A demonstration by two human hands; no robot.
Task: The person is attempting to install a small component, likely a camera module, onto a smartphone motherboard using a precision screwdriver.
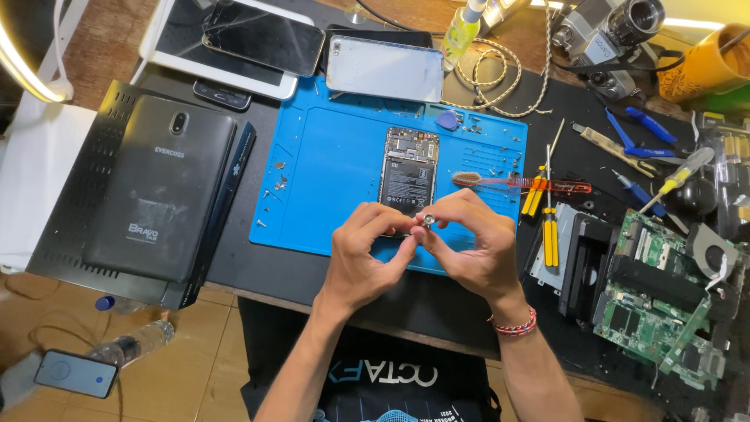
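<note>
A tiny silver part (427, 219) is pinched between the fingertips of the left hand (366, 254) and right hand (471, 246), both curled in tight around it, just above the near edge of the blue mat (328, 176). Right behind it, an opened phone (408, 170) is laid on the mat, a toothbrush (500, 181) just beside. Screwdrivers (549, 227) and circuit boards (656, 305) are spread out further right.
</note>
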